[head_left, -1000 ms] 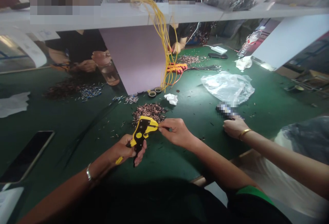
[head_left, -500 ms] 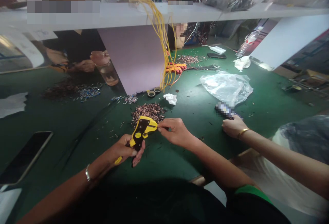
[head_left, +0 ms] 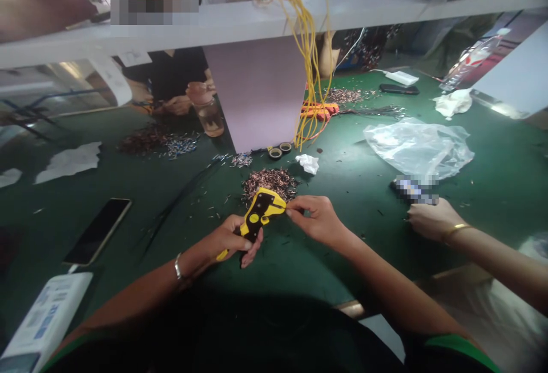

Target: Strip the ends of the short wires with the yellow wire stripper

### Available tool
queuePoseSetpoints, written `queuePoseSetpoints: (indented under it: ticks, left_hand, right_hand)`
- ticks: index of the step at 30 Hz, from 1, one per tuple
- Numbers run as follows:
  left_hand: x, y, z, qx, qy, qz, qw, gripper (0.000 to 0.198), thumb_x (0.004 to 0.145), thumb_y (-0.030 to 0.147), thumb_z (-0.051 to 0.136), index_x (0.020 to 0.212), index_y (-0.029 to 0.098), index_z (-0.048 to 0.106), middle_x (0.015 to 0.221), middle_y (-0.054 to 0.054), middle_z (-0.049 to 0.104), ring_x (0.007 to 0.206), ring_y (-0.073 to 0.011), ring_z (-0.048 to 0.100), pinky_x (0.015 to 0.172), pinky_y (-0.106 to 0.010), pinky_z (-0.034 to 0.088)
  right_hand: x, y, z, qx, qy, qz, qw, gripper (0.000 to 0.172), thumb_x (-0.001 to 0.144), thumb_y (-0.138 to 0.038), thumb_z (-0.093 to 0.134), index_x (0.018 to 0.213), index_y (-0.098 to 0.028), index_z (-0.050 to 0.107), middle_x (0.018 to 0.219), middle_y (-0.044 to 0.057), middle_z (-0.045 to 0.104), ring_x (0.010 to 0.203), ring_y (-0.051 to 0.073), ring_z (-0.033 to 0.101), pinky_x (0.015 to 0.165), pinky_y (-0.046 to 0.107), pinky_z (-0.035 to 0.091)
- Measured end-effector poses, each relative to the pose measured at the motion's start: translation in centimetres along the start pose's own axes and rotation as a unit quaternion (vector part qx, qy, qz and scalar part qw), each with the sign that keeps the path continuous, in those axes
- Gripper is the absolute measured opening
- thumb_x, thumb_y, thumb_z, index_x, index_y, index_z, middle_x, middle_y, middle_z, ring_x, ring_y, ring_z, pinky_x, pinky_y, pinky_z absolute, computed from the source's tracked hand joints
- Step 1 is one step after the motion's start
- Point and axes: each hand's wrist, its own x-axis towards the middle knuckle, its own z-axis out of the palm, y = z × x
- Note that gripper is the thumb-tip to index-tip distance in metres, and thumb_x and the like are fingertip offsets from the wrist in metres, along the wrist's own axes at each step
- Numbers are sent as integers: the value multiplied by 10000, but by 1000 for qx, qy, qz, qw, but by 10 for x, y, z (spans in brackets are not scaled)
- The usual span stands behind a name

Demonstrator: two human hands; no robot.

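Note:
My left hand [head_left: 240,240] is closed around the handles of a yellow-and-black wire stripper [head_left: 256,219], its jaws pointing to the right. At those jaws, the thumb and forefinger of my right hand [head_left: 319,220] pinch a thin dark wire, mostly hidden by the fingers. Just beyond the tool lies a pile of short copper-coloured and black wire pieces [head_left: 269,182]. A few loose bits are scattered to its left, beside a bundle of long black wires [head_left: 171,207].
On the right, another person's hand [head_left: 434,219] holds a phone near a clear plastic bag [head_left: 422,148]. Yellow wires [head_left: 310,65] hang from the shelf [head_left: 240,16]. A phone [head_left: 98,230] and white box [head_left: 47,316] lie left. Across the table, a person sits behind a jar [head_left: 208,113].
The camera view has swung left, so everything appears farther right. My hands keep the same hold, with the wire stripper and the right fingers still together at the jaws.

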Motion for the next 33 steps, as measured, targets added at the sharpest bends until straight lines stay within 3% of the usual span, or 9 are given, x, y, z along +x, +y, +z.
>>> queuePoseSetpoints:
  ticks: [10, 21, 33]
  left_hand:
    - [-1, 0, 0, 10, 3, 2, 1000, 198, 678, 141, 702, 860, 87, 645, 612, -22, 623, 448, -121, 550, 427, -256, 490]
    - [1, 6, 0, 37, -64, -7, 997, 414, 743, 220, 691, 1128, 114, 583, 861, -86, 655, 731, -200, 623, 686, -368, 515]
    - [-2, 11, -9, 62, -122, -26, 990, 813, 575, 266, 787, 1318, 165, 472, 934, -56, 614, 815, -215, 586, 733, -342, 434]
  right_hand:
    - [4, -2, -3, 34, -17, 52, 998, 172, 795, -196, 562, 683, -187, 693, 623, -12, 665, 565, 111, 563, 570, 237, 446]
    - [5, 6, -2, 63, -54, 98, 992, 176, 778, -210, 559, 705, -148, 706, 598, -5, 605, 560, 105, 507, 555, 244, 394]
    - [7, 10, -2, 86, -50, 110, 989, 180, 769, -204, 562, 619, -151, 645, 560, -19, 556, 537, 93, 466, 524, 232, 358]
